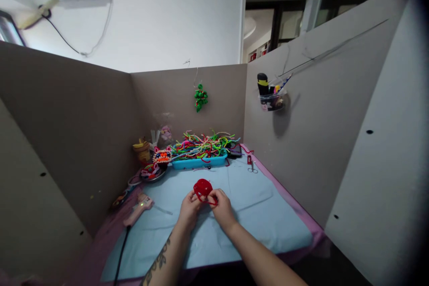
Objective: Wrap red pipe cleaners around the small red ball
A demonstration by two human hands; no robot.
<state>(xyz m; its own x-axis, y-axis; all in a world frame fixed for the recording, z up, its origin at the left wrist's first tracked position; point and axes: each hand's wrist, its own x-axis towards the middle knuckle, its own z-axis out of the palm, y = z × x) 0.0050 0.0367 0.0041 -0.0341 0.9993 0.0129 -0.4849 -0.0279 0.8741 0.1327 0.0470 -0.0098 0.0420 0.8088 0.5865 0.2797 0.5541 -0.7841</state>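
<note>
Both hands meet over the middle of the light blue cloth [251,201], around a red fuzzy ball shape [203,186] that looks made of bent pipe cleaners. My left hand [190,208] grips its lower left side, fingers closed on it. At its lower right, my right hand [221,207] pinches a red strand that curves out from the ball. The fingers hide part of the underside. A pink glue gun [139,210] with a small lit light lies left of my left hand, its black cord running toward the near edge.
A blue tray [197,163] heaped with colourful pipe cleaners stands at the back. Small scissors [252,168] lie at the right. Back left are a metal bowl [154,178] and an orange beaded piece [162,155]. Grey partitions [187,116] enclose the table; a green ornament [200,98] hangs there.
</note>
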